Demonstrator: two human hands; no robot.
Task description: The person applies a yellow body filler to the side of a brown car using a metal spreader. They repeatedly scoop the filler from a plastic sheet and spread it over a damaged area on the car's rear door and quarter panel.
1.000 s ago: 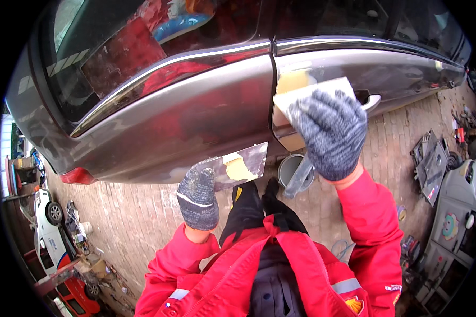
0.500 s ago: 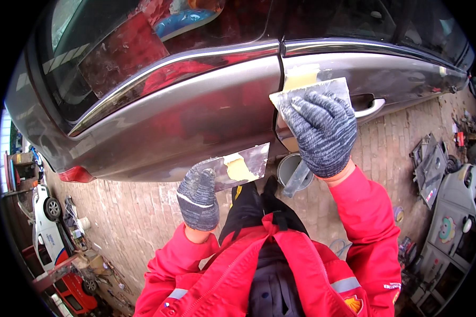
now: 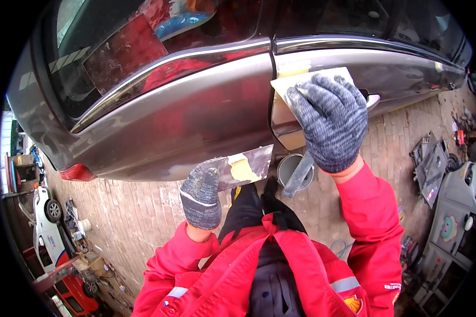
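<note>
My left hand, in a grey knit glove, grips a thin flat mixing board in front of my body. A lump of yellow putty lies on that board. My right hand, gloved alike, presses a pale, wide putty spreader against the grey car door, its fingers spread over the blade. Yellow putty coats the door just above the spreader, close to the door gap. Behind my right hand, the door handle is partly hidden.
The car's rear side panel fills the left. Below the door, a grey bucket stands on the brick floor with a flat strip across it. A white car is far left; a silver vehicle and loose parts are right.
My right hand and the spreader have slid right and slightly up along the door, covering more of the handle. My left hand with the board has hardly moved; the view has shifted a little.
</note>
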